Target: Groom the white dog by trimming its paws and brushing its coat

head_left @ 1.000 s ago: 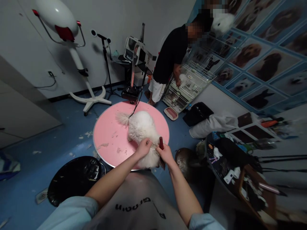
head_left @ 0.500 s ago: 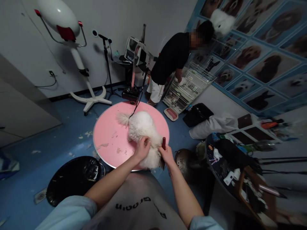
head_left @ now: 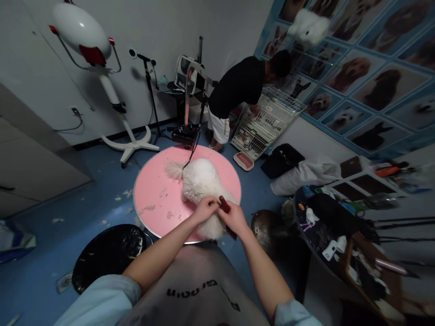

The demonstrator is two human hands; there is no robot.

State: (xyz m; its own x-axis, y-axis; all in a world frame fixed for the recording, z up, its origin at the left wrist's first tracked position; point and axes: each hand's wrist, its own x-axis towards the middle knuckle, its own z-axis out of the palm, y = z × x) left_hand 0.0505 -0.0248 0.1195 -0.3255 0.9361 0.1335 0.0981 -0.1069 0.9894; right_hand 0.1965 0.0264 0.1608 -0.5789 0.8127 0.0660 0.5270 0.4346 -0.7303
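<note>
A fluffy white dog [head_left: 200,179] is on the round pink grooming table [head_left: 149,183], its tail toward the left and its head end toward me. My right hand [head_left: 236,219] is closed around a grooming brush with a dark red handle [head_left: 224,204]; the handle points up and left, and a dark flat part shows below the hand. My left hand [head_left: 205,210] has its fingers pinched together over the dog's fur, right beside the handle. What lies between those fingertips is too small to make out. Both hands partly hide the dog's front.
A black leash [head_left: 194,147] runs from the table's arm to the dog. A black round stool [head_left: 105,258] stands at left, a side table with supplies [head_left: 299,226] at right. Behind, a person in black [head_left: 234,86] bends over a wire cage [head_left: 263,124]. A white dryer [head_left: 81,31] stands left.
My right hand has moved slightly left and the brush handle has tilted from upright to leaning left. My left hand has moved right, close to it. The person behind has bent lower.
</note>
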